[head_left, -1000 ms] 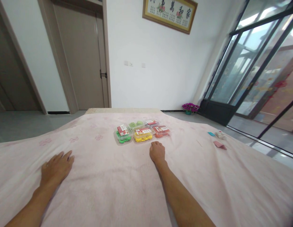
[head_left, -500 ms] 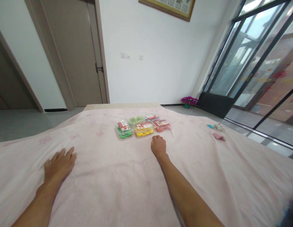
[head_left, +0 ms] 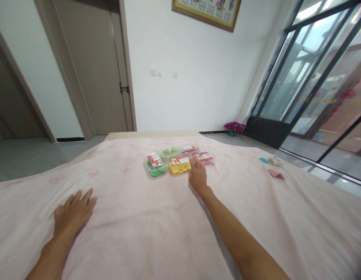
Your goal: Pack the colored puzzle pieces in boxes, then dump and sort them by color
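Several small clear plastic boxes stand in a cluster on a pink cloth (head_left: 157, 217). One holds green pieces (head_left: 155, 164), one yellow pieces (head_left: 179, 165), one orange-red pieces (head_left: 204, 157), and two more sit behind them. My right hand (head_left: 197, 174) reaches forward, fingers stretched out, its fingertips at the gap between the yellow box and the orange-red box. It holds nothing. My left hand (head_left: 74, 212) lies flat on the cloth at the left, fingers spread, far from the boxes.
A small blue item (head_left: 264, 160), a white item (head_left: 275, 160) and a pink item (head_left: 275, 173) lie on the cloth at the right. Beyond are a closed door (head_left: 93, 70), a white wall, glass doors (head_left: 314, 77) and a potted purple flower (head_left: 234, 127).
My right hand has slid forward from just short of the boxes until its fingers touch them, and its fingers have stretched out. My left hand has stayed flat in place.
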### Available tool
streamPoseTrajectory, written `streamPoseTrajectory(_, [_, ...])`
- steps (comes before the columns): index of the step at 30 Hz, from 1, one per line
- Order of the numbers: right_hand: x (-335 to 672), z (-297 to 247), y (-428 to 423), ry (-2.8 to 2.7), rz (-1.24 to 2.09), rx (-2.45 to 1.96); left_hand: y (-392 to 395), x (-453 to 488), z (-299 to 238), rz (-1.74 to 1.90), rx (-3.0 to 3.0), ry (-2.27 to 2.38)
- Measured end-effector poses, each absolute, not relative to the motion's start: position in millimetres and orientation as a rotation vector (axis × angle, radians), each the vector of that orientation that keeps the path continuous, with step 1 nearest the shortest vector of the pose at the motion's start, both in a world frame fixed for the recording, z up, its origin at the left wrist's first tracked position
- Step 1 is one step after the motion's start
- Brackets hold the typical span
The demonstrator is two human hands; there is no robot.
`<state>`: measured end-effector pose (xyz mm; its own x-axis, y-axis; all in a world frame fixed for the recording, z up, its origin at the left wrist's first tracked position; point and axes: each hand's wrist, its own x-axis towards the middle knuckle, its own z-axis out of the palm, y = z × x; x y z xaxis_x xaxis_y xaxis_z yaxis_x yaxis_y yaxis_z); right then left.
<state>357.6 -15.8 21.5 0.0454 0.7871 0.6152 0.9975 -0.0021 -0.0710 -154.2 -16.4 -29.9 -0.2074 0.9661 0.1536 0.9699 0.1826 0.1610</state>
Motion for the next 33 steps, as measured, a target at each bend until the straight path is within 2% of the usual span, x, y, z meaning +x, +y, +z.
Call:
streamPoseTrajectory(11, [359.7,61.9,12.2,-2.319,-0.467,-1.927,-17.6,-151.1,-29.4,-0.303,-1.943,-2.378])
streamPoseTrajectory(17, [341.9,72.0,-17.8,-2.406,-0.503,-1.927,-18.1,-149.7,-28.7,-0.284,-1.940,-2.398])
streamPoseTrajectory(26, [253.7,76.4,-92.3,-2.567,-0.411,-1.566,-17.8,-149.0,-27.9,-0.357,-1.963,-2.422])
streamPoseTrajectory(30, [195.5,76.1,-104.7,-2.604,-0.367,-1.422,-22.9,-140.8,-14.6,-0.674,-2.080,-2.360])
streamPoseTrajectory(33, [143.1,74.5,-103.0,-2.594,-0.325,-1.300,-34.3,-121.4,2.6,-1.325,-2.322,-2.202])
